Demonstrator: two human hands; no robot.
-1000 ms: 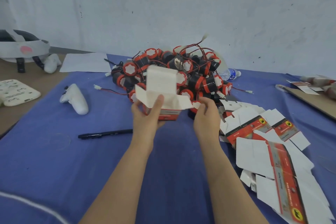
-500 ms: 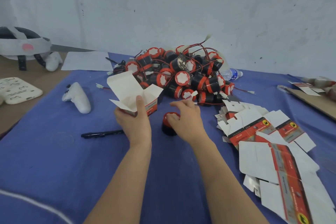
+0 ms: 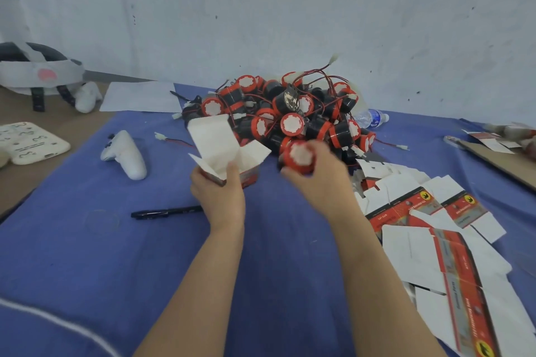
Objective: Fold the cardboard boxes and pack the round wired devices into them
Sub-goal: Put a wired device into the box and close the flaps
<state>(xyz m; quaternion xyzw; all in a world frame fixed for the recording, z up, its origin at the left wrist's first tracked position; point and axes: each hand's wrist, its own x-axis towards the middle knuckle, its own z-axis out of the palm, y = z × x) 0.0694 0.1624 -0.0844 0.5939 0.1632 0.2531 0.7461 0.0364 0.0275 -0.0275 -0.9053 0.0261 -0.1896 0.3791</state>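
Centre of the frame, above the blue-covered table point(image 3: 87, 240): left hand point(image 3: 217, 191) gripping a folded cardboard box point(image 3: 223, 148) by its lower walls, flaps open upward; just to the right, right hand point(image 3: 322, 174) curled around a round red-and-black device point(image 3: 298, 155), white face toward the camera, slightly blurred; behind both, a heaped pile of wired devices point(image 3: 290, 113); lower right, flat unfolded boxes point(image 3: 420, 211) overlapping; left of centre, a black pen point(image 3: 166, 212) and a white controller point(image 3: 127, 153) on the cloth; a water bottle point(image 3: 371, 118) lying at the pile's right edge.
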